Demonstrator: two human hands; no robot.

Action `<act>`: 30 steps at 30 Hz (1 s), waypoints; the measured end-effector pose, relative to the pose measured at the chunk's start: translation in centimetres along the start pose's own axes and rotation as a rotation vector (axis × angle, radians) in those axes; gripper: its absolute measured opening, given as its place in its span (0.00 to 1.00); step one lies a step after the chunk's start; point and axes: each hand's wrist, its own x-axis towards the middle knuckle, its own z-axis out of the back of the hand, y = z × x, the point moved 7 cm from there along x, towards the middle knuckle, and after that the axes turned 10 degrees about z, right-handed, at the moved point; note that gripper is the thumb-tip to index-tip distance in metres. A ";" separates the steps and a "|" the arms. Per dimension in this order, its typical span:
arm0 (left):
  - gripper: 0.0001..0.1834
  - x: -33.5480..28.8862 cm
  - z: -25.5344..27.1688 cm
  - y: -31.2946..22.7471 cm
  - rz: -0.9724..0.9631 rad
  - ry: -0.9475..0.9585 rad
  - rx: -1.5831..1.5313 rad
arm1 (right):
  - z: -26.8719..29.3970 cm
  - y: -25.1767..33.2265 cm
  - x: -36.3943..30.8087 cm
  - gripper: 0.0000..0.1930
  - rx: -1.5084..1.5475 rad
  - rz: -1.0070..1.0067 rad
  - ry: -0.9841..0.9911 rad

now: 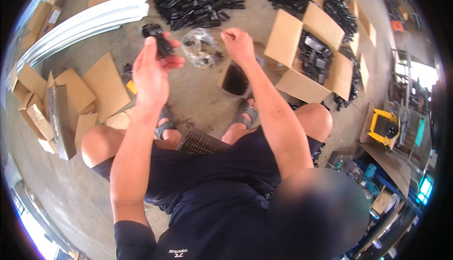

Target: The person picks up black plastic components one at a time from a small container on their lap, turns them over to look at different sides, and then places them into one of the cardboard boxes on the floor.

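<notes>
My left hand is wrapped round a black plastic part with a rounded end, raised over the floor. To its right, my right hand is apart from that part, its fingers curled together. Whatever the right fingers may hold is too small or hidden to name. Between and beyond my hands lies a clear plastic bag with small dark pieces in it. Below my right hand stands a small carton with dark contents, partly covered by my forearm.
Large heaps of black parts lie on the floor ahead. An open cardboard box full of black parts stands at the right. Flattened cardboard and pale metal lengths are on the left. A yellow-framed object sits far right.
</notes>
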 end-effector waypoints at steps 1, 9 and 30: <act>0.26 0.0 -0.2 0.3 0.027 -0.022 -0.004 | -1.8 -0.9 -0.4 0.10 -0.094 0.002 0.130; 0.25 -0.3 -1.0 2.5 0.122 -0.105 0.073 | -13.2 -7.5 -0.7 0.12 -0.577 0.199 0.599; 0.20 -1.5 -2.8 4.8 0.182 -0.012 0.011 | -18.2 -10.7 -5.8 0.20 -1.283 0.131 0.277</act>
